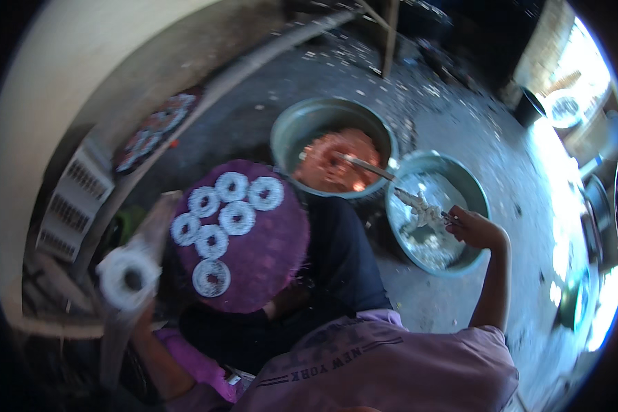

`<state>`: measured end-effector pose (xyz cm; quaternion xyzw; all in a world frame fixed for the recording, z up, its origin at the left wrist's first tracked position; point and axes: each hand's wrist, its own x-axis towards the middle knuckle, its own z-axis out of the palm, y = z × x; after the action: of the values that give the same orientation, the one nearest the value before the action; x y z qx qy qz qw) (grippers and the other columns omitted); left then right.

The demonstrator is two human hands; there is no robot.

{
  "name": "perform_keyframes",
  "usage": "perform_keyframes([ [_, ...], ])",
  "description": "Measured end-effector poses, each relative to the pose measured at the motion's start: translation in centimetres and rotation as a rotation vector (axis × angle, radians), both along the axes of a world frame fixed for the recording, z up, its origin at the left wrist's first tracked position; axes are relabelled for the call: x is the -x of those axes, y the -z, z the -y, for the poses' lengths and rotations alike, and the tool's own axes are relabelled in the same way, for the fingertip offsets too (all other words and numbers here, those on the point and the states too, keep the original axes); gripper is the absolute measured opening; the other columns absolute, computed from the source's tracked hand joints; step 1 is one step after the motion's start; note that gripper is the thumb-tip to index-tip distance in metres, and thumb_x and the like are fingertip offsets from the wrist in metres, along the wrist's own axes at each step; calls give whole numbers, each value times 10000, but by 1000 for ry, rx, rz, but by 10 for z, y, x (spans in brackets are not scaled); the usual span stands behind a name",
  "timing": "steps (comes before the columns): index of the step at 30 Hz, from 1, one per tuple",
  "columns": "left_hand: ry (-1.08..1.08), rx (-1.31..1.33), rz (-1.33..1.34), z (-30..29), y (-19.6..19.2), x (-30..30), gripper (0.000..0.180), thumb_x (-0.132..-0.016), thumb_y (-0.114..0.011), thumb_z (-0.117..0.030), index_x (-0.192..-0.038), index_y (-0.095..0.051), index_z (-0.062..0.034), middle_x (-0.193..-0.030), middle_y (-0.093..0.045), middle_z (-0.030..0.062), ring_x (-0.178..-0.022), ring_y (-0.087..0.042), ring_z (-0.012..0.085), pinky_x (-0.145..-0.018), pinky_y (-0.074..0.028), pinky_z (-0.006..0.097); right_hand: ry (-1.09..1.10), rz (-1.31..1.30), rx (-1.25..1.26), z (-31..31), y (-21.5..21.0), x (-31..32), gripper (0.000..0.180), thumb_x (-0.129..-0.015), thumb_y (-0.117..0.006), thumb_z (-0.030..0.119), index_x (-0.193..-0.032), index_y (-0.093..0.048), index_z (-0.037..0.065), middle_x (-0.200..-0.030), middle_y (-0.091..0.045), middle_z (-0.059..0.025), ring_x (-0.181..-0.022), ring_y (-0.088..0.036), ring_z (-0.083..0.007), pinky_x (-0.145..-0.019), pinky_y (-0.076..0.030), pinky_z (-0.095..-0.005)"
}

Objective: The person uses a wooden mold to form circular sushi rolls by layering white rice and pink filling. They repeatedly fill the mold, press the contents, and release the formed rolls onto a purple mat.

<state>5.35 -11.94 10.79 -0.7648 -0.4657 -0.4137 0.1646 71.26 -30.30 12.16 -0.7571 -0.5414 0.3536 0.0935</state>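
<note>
My right hand [475,228] grips the short end of a utensil, whose head is hidden by clumpy white dough [422,208]. It is over a green basin [484,206] of white paste. My left hand [144,318], partly hidden, holds a long wooden tool [159,223] with a white-coated round cup [128,278] at its middle; motion blurs it. To the right of that tool is a round purple mat [278,250] bearing several lacy white rings [237,218]. The mat rests by my bent leg.
Ahead stands another green basin [281,137] of orange dough [340,158], a stick [367,167] leaning out of it. A white slotted crate [75,199] and a tray of rings [154,134] lie along the left wall. A dark bucket [529,108] stands far right.
</note>
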Motion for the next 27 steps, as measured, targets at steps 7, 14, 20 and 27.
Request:
perform_keyframes([
  [7, 20, 248, 37, 8, -61, -99, 444, -668, -841, -255, -1008, -626, -66, -939, -660, 120, -852, -659, 302, -752, -536, 378, -435, -457, -531, -128, -46, 225, 569, -994, -553, 191, -1492, -317, 49, -1112, -607, -111, -827, -575, -134, -731, -500, -295],
  [14, -197, 162, 161, 13, -72, -97, 377, -715, -788, -265, -1024, -660, -92, -969, -680, 127, -898, -667, 310, -788, -530, 395, -519, -296, -1148, -174, -24, 398, 634, -926, -526, 59, -1511, -297, 141, -983, -522, -192, -755, -605, -388, -622, -502, -470],
  [20, -382, 96, 285, -6, -54, -43, 379, -740, -768, -325, -1019, -673, -88, -980, -691, 118, -919, -675, 288, -800, -529, 391, -655, -538, -822, -157, -2, 421, 523, -980, -480, 82, -1484, -348, 122, -918, -567, -239, -770, -610, -322, -687, -501, -408],
  [27, -432, -165, -293, 2, -63, -18, 262, -678, -673, -98, -927, -594, -86, -756, -550, 70, -766, -615, 259, -654, -479, 377, -1079, 247, -821, -215, -94, 344, 474, -883, -563, 142, -1355, -524, 156, -994, -692, -84, -783, -700, -280, -640, -548, -386],
])
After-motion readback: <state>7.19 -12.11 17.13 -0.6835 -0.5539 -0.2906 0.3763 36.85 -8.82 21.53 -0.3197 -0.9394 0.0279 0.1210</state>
